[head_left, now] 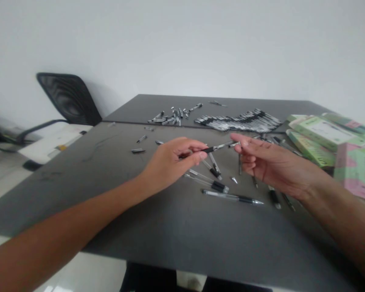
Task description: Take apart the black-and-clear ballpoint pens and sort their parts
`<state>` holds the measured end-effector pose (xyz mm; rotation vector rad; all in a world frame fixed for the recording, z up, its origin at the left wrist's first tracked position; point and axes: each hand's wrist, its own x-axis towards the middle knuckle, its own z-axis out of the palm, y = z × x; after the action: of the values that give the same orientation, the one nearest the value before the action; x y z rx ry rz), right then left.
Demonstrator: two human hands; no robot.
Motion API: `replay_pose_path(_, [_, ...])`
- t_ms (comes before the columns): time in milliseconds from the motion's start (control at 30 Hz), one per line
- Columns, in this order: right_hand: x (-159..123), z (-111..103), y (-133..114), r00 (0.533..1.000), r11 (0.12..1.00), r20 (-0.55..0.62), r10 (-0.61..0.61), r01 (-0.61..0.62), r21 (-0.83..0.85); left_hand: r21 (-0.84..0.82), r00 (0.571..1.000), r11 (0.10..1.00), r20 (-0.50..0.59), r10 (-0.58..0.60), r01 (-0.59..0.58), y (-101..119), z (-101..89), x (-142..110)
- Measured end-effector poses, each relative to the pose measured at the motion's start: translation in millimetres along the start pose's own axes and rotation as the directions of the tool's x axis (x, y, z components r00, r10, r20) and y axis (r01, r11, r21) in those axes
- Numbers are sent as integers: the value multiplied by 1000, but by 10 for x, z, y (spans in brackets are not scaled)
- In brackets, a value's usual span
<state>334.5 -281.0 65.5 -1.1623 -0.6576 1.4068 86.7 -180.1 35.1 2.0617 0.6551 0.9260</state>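
Note:
My left hand [173,160] is closed on a pen [209,149] with a black grip, held level above the table. A thin clear and dark length reaches from the grip toward my right hand [261,156]. Thumb and fingers of that hand are pinched around a small silvery pen tip [236,143] at the far end; its exact shape is partly hidden. Below lie clear pen barrels with black grips [220,186], a loose silver cone tip [234,180] and one whole pen [232,197].
Across the back of the dark table [158,235] stretches a long row of pens [240,121]. Left of it is a pile of pen caps [170,117], with several loose caps [138,150] nearer. Green and pink boxes [319,132] stack at right. A black mesh chair [68,97] stands left.

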Motion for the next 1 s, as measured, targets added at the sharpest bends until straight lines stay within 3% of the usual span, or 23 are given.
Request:
replay_pose_path(67, [-37,8,-70,999,1000,-24,-27,26,-12,247,984,952,63,169,-179,-95,-175,103])
replay_pose_path(233, [23,-69,-116,996,994,-9,-92,92,-59,625,932,695,184,311,-355,-257,-550,263])
replay_pose_path(333, [118,-135,-81,991,986,-10,-137,135,-93,742,907,540,224,357,-396,-290,-657,287])
replay_pose_path(500, [155,-137,-57,993,987,-17,-114,112,-120,797,888,417,308,342,-437,-275,-707,276])
replay_pose_path(633, [137,-108,-67,995,985,-17,-94,90,-145,812,890,384,336,308,-439,-283,-695,275])
replay_pose_path(767, [136,-92,-63,995,978,-38,-94,85,-190,800,862,349,381,334,-489,-338,-703,301])
replay_pose_path(1000, [134,-83,-54,992,969,-77,-95,75,-234,789,877,393,374,301,-472,-355,-757,353])
